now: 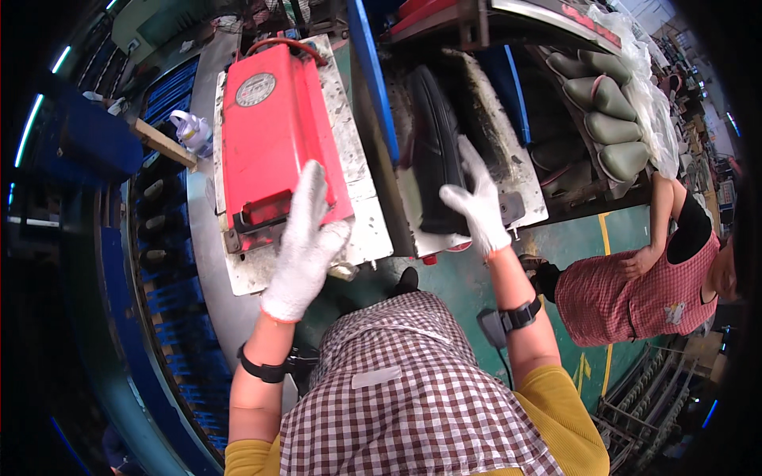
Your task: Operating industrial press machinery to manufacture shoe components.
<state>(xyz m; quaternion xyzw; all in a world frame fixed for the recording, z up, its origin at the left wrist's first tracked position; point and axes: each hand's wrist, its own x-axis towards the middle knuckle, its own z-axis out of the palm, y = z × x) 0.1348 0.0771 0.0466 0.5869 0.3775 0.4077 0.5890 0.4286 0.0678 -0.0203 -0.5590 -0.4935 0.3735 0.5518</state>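
Both my hands wear white knit gloves. My left hand point(305, 250) is held at the near right corner of a red metal machine cover point(282, 143), with its fingers stretched out and the thumb apart. Nothing shows in it; whether it touches the cover I cannot tell. A black shoe point(435, 151) lies lengthwise on a worn, pale machine plate point(520, 178), heel toward me. My right hand point(480, 208) is at the heel end, thumb and fingers spread, the thumb over the heel and the fingers along the right side. It seems to touch the shoe without gripping it.
Upright blue panels point(373, 79) flank the shoe's bay. Several green shoe lasts point(615, 119) fill a rack at the right. A person in a red checked apron point(635, 293) is close by on the right. A pale bottle point(190, 131) stands left, near a conveyor line point(163, 262).
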